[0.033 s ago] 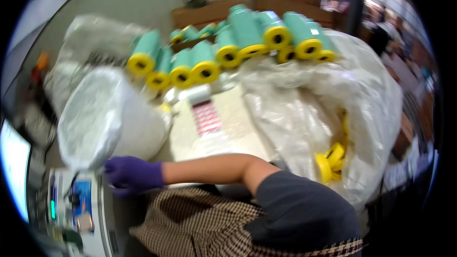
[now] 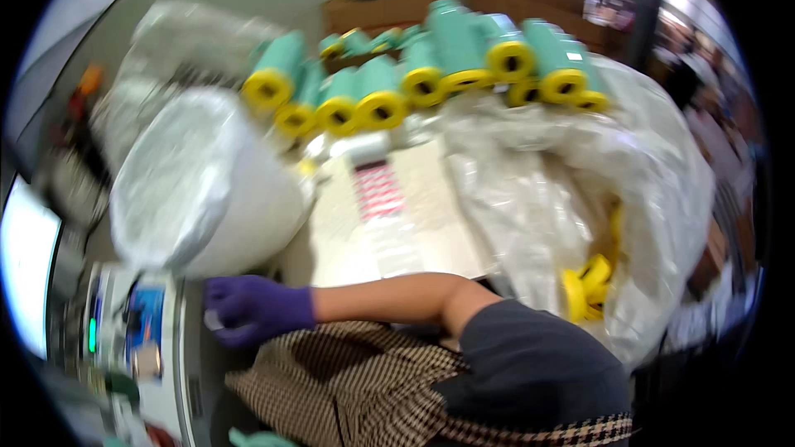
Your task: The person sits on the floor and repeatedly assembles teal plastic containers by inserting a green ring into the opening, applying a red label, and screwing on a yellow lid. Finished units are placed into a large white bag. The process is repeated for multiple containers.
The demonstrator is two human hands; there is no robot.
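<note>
My right forearm reaches across the front of my body to the left. My right hand (image 2: 258, 312), in a purple glove, is closed with its fingers curled; a small pale bit (image 2: 214, 320) shows at them, too blurred to name. The hand is just below a large white bag-lined tub (image 2: 257, 207) and beside a white machine (image 2: 184, 356) with a green light. My left hand is not in view. A teal piece (image 2: 258, 439) shows at the lower edge, mostly cut off.
Teal cylinders with yellow ends (image 2: 381, 95) line the back. Ahead of me is a pale board (image 2: 439, 199) with a pink-and-white patterned strip (image 2: 379, 192). To the right, a clear plastic bag (image 2: 513, 190) holds yellow rings (image 2: 588, 290). A lit screen (image 2: 29, 265) stands at far left.
The view has shifted slightly, and my right hand appears a little further right and higher, still closed. The teal piece has come into sight at the lower edge.
</note>
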